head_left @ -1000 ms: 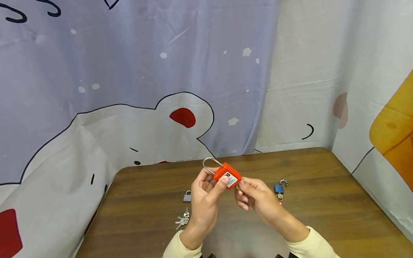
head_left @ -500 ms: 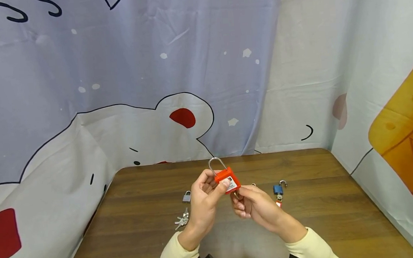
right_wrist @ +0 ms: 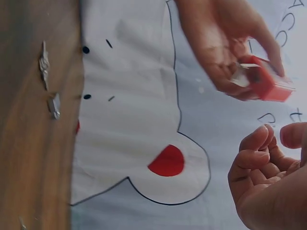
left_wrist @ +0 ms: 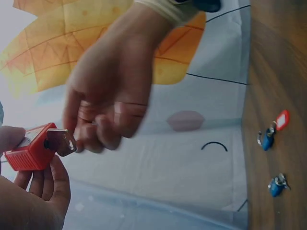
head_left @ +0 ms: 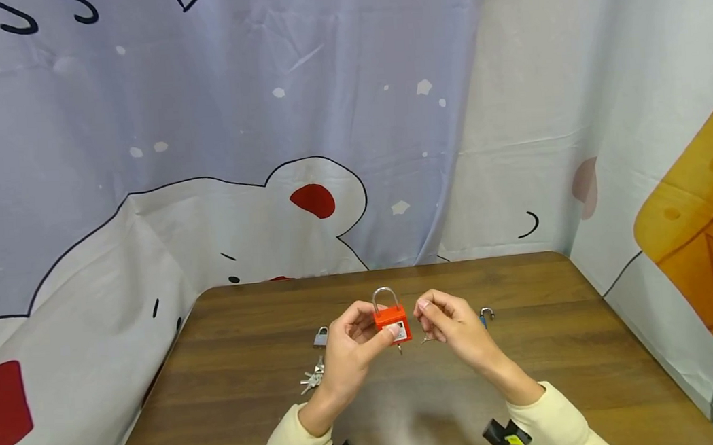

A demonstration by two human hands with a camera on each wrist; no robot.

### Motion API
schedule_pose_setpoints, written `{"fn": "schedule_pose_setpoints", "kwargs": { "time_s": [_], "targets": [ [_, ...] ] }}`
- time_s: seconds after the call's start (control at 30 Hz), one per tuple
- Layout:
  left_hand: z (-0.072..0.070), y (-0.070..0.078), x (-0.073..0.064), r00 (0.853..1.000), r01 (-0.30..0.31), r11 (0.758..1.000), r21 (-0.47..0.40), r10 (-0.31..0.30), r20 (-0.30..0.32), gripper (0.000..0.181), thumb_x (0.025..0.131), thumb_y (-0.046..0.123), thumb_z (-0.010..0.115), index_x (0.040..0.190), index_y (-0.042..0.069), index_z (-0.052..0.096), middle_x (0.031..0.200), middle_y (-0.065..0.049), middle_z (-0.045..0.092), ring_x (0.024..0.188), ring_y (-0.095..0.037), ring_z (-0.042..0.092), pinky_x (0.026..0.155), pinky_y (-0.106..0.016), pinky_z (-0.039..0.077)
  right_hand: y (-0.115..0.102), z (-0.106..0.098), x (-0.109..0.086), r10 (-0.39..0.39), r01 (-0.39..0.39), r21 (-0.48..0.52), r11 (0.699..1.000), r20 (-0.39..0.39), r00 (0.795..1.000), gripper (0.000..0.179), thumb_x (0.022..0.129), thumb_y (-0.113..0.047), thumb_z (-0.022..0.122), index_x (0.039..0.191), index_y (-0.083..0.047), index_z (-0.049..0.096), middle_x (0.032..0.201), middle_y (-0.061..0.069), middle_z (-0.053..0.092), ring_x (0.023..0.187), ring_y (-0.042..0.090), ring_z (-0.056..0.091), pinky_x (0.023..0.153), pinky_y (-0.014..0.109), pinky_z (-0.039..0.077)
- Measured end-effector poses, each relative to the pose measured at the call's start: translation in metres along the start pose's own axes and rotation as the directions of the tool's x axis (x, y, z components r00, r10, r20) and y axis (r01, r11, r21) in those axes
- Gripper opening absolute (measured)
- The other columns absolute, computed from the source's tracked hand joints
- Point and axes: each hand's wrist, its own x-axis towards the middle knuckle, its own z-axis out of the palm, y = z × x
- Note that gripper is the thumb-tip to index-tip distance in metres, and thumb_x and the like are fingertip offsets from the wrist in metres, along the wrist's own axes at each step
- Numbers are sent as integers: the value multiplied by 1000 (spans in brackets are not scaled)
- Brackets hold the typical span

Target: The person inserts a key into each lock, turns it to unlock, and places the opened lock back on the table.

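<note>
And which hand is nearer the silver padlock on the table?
Left hand: in the head view, just right of the silver padlock, gripping the red padlock; the right hand is farther right.

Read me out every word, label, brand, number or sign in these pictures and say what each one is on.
No whole word, brand or number reads clearly.
Curtain: black lettering, perhaps "SS", cut off by the head view's edge.
Red padlock: white label, partly covered; print too small.
Red tag by the blue padlock: pale insert, too small to read.
Black wrist mounts: yellow patches, too small to read.
</note>
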Motion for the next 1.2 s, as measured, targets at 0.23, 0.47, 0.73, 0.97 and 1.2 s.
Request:
{"fn": "schedule_pose_setpoints", "kwargs": {
  "time_s": [0.23, 0.47, 0.73, 0.97, 1.2],
  "targets": [
    [-6, -9, -3, 997, 37, 997, 61, -40, 66, 26, 80, 1, 74, 103, -4, 62, 101, -16, 68, 90, -12, 67, 83, -24, 57, -15, -5, 1, -158, 141, -189, 972, -79, 984, 11, 99, -10, 56, 102, -6, 66, 86, 4, 64, 74, 6, 60, 66, 22, 52],
    [-10, -19, -9, 988, 51, 993, 103, -65, 139, 25, 82, 5, 75, 104, 0, 65, 102, -15, 68, 91, -10, 66, 86, -23, 56, -24, -2, 0, -353, 326, -381, 865, -2, 936, 18, 92, -10, 68, 108, -18, 68, 99, -2, 68, 79, 7, 60, 67, 23, 52],
    [-14, -32, -15, 977, 43, 993, 112, -65, 202, 25, 83, 7, 74, 105, -2, 66, 101, -19, 68, 91, -10, 67, 87, -24, 56, -20, 7, 1, -488, 472, -492, 732, 105, 867, 12, 87, -14, 74, 96, -20, 69, 92, -9, 65, 83, 3, 57, 63, 15, 43],
    [-13, -35, -16, 975, 29, 993, 114, -53, 214, 23, 83, 8, 76, 103, -1, 67, 99, -20, 70, 90, -9, 67, 86, -25, 57, -16, 11, 1, -512, 499, -506, 704, 126, 850, 12, 88, -12, 72, 86, -22, 65, 83, -12, 61, 74, 0, 50, 62, 12, 40],
    [-12, -35, -18, 974, 37, 993, 108, -60, 217, 26, 83, 6, 75, 105, -4, 66, 100, -23, 68, 89, -6, 65, 85, -23, 57, -17, 12, 1, -514, 499, -494, 712, 117, 850, 14, 89, -12, 71, 84, -23, 64, 83, -13, 60, 73, -1, 51, 61, 12, 41]
  ]
}}
